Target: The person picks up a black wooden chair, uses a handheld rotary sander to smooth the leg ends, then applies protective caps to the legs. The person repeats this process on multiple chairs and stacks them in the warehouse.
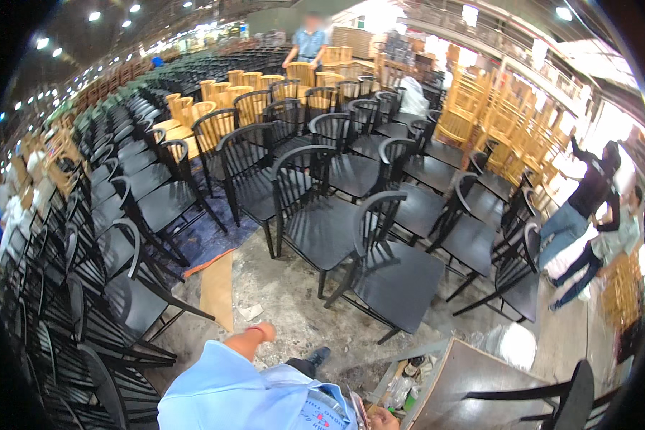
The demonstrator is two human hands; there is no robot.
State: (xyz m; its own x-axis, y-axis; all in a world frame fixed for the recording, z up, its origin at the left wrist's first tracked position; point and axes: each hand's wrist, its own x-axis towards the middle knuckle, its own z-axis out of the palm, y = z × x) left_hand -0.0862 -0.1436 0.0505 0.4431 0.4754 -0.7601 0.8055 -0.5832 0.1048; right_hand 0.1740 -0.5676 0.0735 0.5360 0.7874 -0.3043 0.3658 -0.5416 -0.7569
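My left forearm reaches out of a light blue sleeve, with a red band at the wrist. Little of my left hand [265,331] shows past the band and its fingers are hidden. It hangs over the floor, apart from the nearest black wooden chair [398,283]. Low in the picture, my right hand [383,420] is partly cut off by the edge. Its fingers look curled; what they hold, if anything, is hidden. Beside it stands a grey-topped table [466,387], with a box of bottles and plastic [403,383] at its left side.
Rows of black chairs [315,222] curve around me. Unpainted wooden chairs [473,115] stand stacked at the right. A person in blue [309,46] stands behind chairs at the back; two people [580,193] are at the right. Brown cardboard [217,290] lies on the concrete floor [287,308].
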